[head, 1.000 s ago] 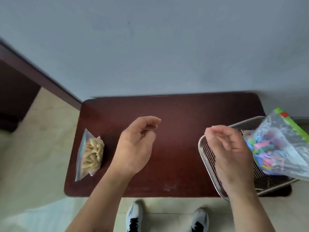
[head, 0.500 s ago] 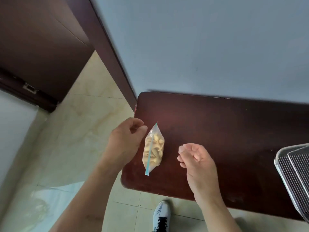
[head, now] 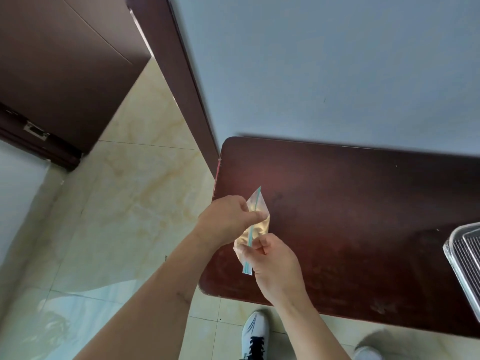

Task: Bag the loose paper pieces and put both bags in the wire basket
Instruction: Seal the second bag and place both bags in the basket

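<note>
A small clear zip bag with a blue seal strip and pale yellow pieces inside is held up over the left end of the dark wooden table. My left hand pinches its upper part. My right hand pinches its lower end near the seal strip. The wire basket shows only as a metal corner at the right edge of the view. The second bag with coloured pieces is out of sight.
A grey wall runs behind the table. A dark wooden door frame and a door stand to the left. Pale tiled floor lies below and left of the table, with my shoes under its near edge.
Both hands have closed on the small bag and lifted it off the table. One second ago the view sat further right, with the coloured bag in the basket.
</note>
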